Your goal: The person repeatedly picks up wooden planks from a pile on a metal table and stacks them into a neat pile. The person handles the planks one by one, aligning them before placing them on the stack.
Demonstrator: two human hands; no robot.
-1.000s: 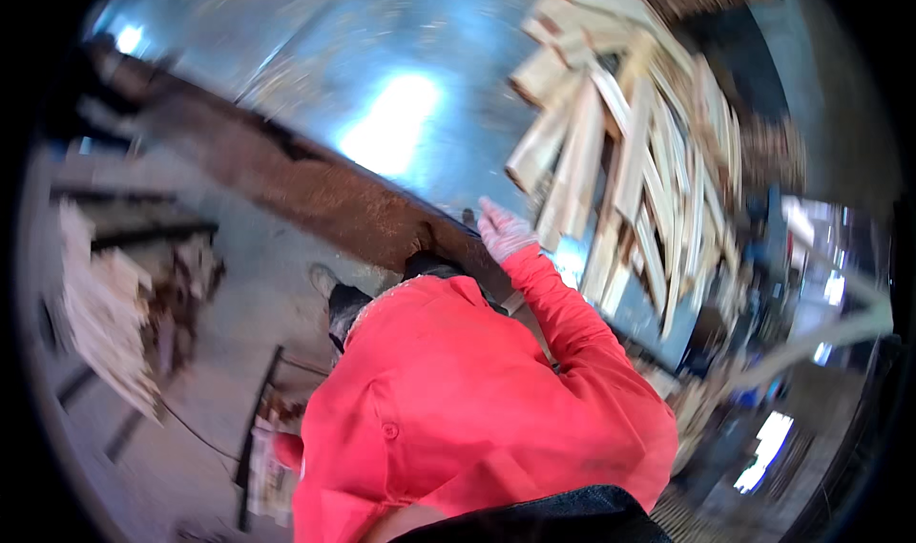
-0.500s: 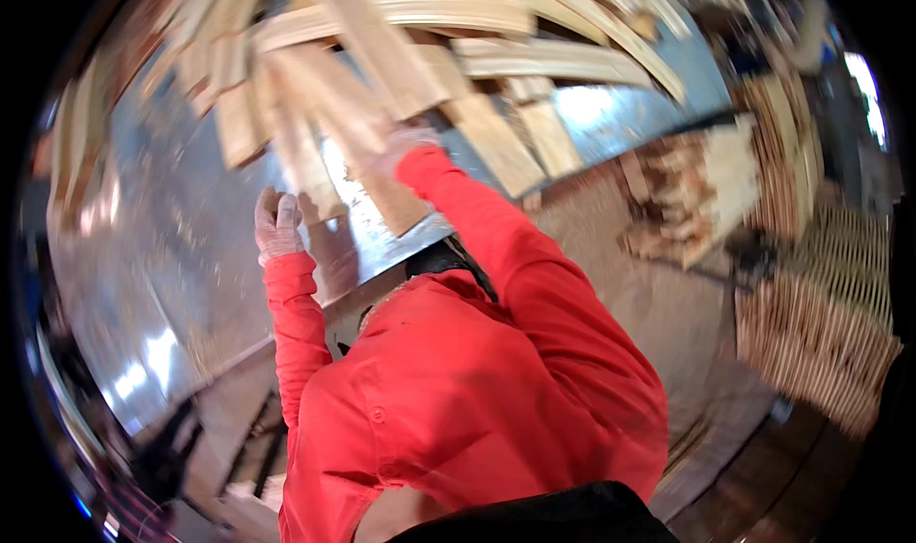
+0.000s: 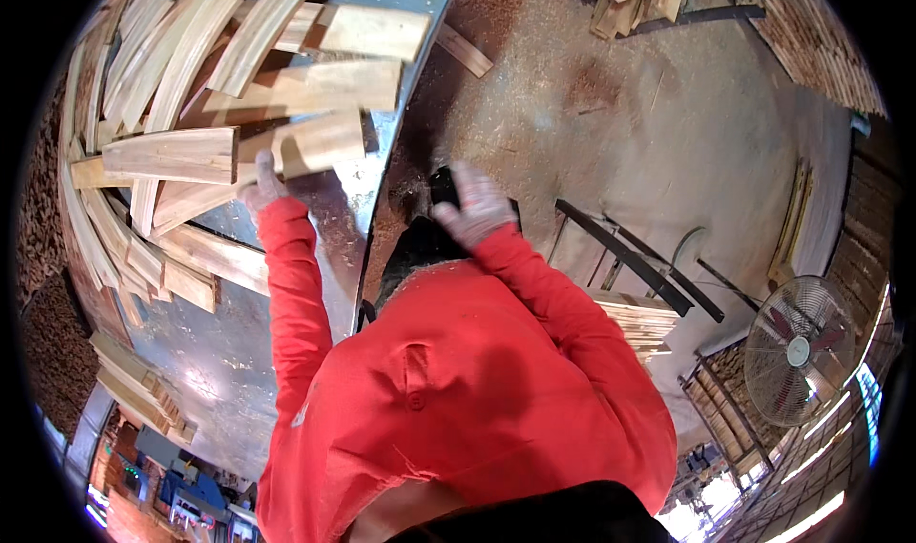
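My left hand, in a pale glove, is at a wooden board lying on the metal-topped table. One finger points up over the board; the others are mostly hidden, so its grip is unclear. Just left of that hand, the end of another short board lies across the pile. My right hand, gloved too, is past the table edge, in front of my body. Its fingers are spread and nothing is in them. Several curved and straight boards lie heaped on the table's far left part.
The table ends left of my right hand. A loose wood piece lies on the dusty floor. At right stand a dark metal frame, a stack of boards and a large caged fan. More stacked wood is at the far right.
My view and body have turned to the right, so the table and boards now lie at my left. My right hand has come away from the boards; my left hand is now at one.
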